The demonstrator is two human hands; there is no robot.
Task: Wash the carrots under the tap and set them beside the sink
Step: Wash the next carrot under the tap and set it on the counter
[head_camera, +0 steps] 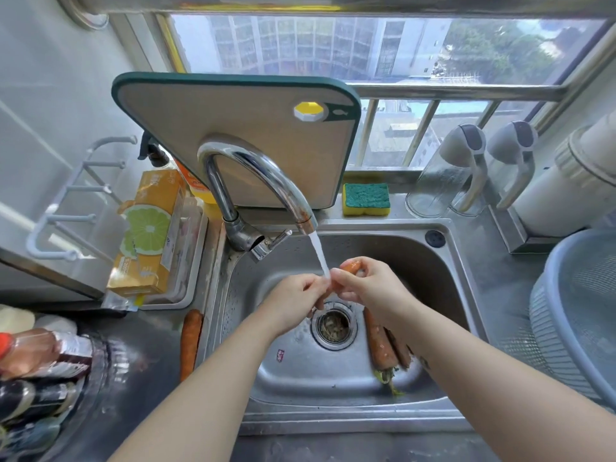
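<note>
The held carrot (350, 266), orange and wet, is gripped by the left hand (293, 295) and right hand (370, 281) under the running chrome tap (256, 168). A second carrot (190, 341) lies on the counter (140, 361) just left of the steel sink (433, 261). The basin carrots (380, 345), green tops attached, lie right of the drain (335, 326).

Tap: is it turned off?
No, a stream of water runs from the tap onto the carrot that the left hand and the right hand hold.

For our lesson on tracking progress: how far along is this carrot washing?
Looks done: one carrot lies on the counter beside the sink. In hand: left hand and right hand hold another carrot under the running tap. Left: two more carrots lie in the sink.
</note>
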